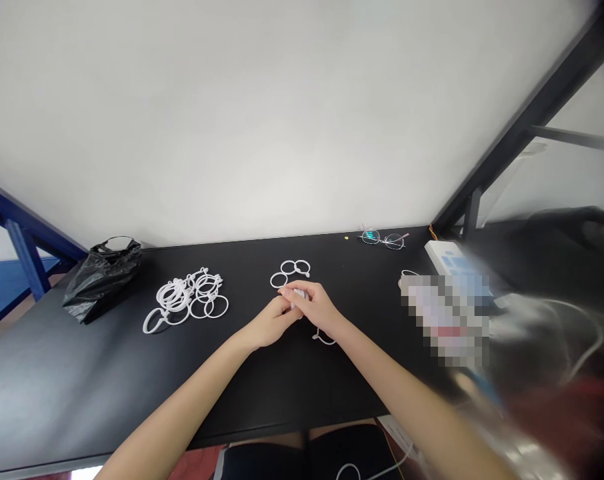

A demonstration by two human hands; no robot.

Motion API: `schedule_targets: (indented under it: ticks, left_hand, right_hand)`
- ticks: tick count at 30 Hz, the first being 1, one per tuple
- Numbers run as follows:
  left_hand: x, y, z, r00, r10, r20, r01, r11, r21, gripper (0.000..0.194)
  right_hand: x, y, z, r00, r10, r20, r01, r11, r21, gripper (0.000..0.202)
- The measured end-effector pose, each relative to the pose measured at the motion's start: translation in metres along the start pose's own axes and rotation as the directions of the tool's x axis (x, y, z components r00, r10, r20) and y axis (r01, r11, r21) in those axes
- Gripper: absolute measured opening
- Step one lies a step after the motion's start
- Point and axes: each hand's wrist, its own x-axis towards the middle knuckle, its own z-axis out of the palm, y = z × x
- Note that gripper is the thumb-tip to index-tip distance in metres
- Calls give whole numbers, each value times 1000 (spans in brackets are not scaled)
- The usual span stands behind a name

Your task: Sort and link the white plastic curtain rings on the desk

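My left hand (273, 323) and my right hand (315, 305) meet over the middle of the black table (262, 393). Both are closed around a small white piece (297, 299), mostly covered by my fingers, so its kind does not show. Just beyond my fingertips lie a few thin white rings (279, 281) with small eyelets. Another white ring (326, 341) is partly hidden under my right wrist. To the left is a loose pile of white rings (175, 293), several of them overlapping.
A black plastic bag (102, 277) stands at the far left. Glasses (382, 239) lie near the wall (282, 120). On the right are a white-and-blue box (447, 257), a blurred-out item (447, 320) and clear plastic with a white cable. Dark metal frame bars (512, 140) slant at the right side.
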Motion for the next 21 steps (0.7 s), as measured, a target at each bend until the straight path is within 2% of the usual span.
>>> schedule_targets:
  ticks: [12,21]
  left_hand:
    - [1,-1,1,998,-51,-29,46,987,-153,20]
    - [1,1,1,998,-58,-29,52,982,-183,19]
  right_hand:
    - [0,2,0,1000,-11,4,11,1000,-23,25]
    - [-2,-3,0,1000,6,9,-6,1000,-22,24]
